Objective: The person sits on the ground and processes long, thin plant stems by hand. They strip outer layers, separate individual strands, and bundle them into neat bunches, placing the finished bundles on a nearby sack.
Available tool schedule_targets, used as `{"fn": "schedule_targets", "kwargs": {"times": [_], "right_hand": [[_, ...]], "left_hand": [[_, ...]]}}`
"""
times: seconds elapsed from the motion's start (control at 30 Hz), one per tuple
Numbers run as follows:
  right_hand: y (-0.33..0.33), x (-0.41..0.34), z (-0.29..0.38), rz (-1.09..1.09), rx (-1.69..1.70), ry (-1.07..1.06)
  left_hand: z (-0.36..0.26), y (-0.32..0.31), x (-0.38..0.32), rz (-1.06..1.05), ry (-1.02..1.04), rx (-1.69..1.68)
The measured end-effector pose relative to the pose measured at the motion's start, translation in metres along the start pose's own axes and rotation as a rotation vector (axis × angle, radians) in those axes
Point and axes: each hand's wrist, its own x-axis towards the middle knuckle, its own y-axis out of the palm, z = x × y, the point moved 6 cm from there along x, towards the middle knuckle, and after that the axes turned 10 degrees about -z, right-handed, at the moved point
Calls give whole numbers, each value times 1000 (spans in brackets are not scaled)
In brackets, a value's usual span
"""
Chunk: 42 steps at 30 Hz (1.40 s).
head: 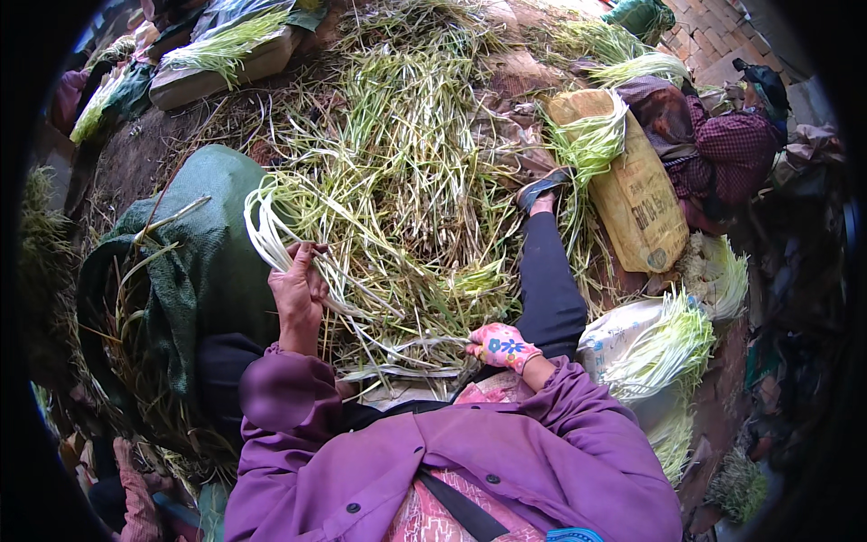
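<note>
My bare left hand [298, 295] grips a bunch of long white-green vegetable stalks [265, 220], which loop over above the fingers and trail down to the right. My right hand [504, 347], in a pink flowered glove, pinches the ends of a few thin pale stalks [430, 343] near my lap. Its fingertips are partly hidden by the glove's angle. Between my legs and beyond them spreads a heap of loose stalks [427, 196], some white, others green or dry brown. More pale stalks lie across my lap just below the hands.
A green woven sack [227, 183] stands at my left. On my right, a bundle of trimmed-looking stalks [667, 349] rests on a white sack [609, 328]. Beyond it lies a yellow wrapped block [643, 210] bearing another bundle [596, 135], beside a seated person [731, 152].
</note>
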Motion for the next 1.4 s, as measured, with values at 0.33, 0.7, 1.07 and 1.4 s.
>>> {"fn": "schedule_targets", "kwargs": {"times": [0.33,0.7,1.07,1.4], "right_hand": [[-49,12,124,-330,395,-390],[-30,97,94,-206,-74,-234],[-96,111,92,-421,53,-292],[-61,208,100,-413,137,-190]], "left_hand": [[74,-10,-64,11,-219,223],[48,-33,-158,192,-503,88],[-44,34,-52,60,59,51],[17,18,-24,9,-83,200]]}}
